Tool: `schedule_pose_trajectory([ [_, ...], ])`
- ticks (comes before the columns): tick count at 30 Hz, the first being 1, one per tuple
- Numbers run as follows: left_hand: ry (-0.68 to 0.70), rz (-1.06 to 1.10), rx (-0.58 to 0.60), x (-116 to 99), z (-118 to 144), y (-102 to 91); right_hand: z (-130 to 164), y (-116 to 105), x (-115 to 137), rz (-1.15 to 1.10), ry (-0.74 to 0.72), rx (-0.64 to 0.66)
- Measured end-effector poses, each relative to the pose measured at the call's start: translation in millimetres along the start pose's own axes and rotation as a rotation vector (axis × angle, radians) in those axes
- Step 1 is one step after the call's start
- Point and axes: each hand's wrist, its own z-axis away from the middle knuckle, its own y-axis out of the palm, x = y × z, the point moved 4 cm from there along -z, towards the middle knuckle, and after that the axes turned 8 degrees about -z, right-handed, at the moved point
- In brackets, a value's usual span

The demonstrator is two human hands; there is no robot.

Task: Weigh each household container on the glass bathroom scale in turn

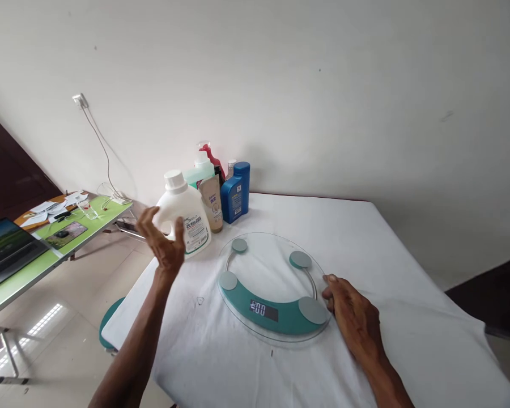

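A round glass bathroom scale (pixel 255 292) with a teal band and grey foot pads lies flat on the white-covered table (pixel 391 243). Its lit display (pixel 263 310) reads zeros. At the scale's right edge, my right hand (pixel 355 309) is closed, its fingertips curled against the glass rim. My left hand (pixel 164 241) is raised in front of the handle side of a large white detergent bottle (pixel 182 209). Its fingers are spread and hold nothing; contact with the bottle cannot be made out. The bottle stands upright with its cap on.
Behind the detergent bottle stand a beige tube (pixel 211 201), a blue bottle (pixel 237 192), a pale green bottle (pixel 202 167) and a red spray head (pixel 212 158). To the left, a green table (pixel 74 241) bears a laptop (pixel 8 252). A teal stool (pixel 110 323) sits below the table's left edge.
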Motion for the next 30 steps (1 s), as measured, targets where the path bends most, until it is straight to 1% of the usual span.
schedule_pose_trajectory([
  [1, 0.097, 0.027, 0.08, -18, 5, 10.5, 0, 0, -1, -0.002, 0.003, 0.003],
  [2, 0.189, 0.066, 0.176, -35, 8, 25.3, -1, 0, -2, -0.004, 0.004, 0.003],
  [3, 0.26, 0.1, 0.283, -51, 11, 44.1, -1, 0, -2, -0.007, 0.004, 0.0],
  [4, 0.299, 0.113, 0.376, -64, 10, 65.7, -1, 0, -3, -0.01, 0.0, -0.004],
  [5, 0.314, 0.104, 0.441, -75, 7, 89.0, -1, 0, -3, -0.014, -0.005, -0.007],
  [7, 0.297, 0.026, 0.514, -88, -6, 137.8, -1, 0, -4, -0.024, -0.012, -0.015],
  [9, 0.246, -0.11, 0.579, -94, -23, 183.7, -1, 0, -4, -0.04, -0.014, -0.023],
  [10, 0.21, -0.181, 0.607, -94, -30, 202.8, -1, 0, -4, -0.05, -0.017, -0.022],
  [11, 0.177, -0.25, 0.636, -94, -36, 218.7, -1, 0, -4, -0.057, -0.02, -0.02],
  [13, 0.116, -0.369, 0.692, -91, -42, 240.0, -2, 0, -5, -0.063, -0.021, -0.012],
  [15, 0.063, -0.444, 0.728, -85, -42, 249.1, -3, 0, -5, -0.062, -0.014, -0.007],
  [18, 0.017, -0.47, 0.731, -75, -41, 250.2, -4, 1, -7, -0.058, -0.007, -0.011],
  [20, -0.001, -0.396, 0.71, -69, -40, 249.3, -5, 1, -8, -0.048, -0.014, -0.017],
  [24, -0.104, -0.166, 0.609, -61, -35, 250.4, -6, 1, -7, -0.046, -0.024, -0.025],
  [27, -0.175, -0.095, 0.561, -59, -28, 253.4, -5, 1, -6, -0.057, -0.015, -0.026],
  [30, -0.207, -0.024, 0.514, -59, -24, 253.8, -5, 2, -6, -0.07, -0.003, -0.043],
])
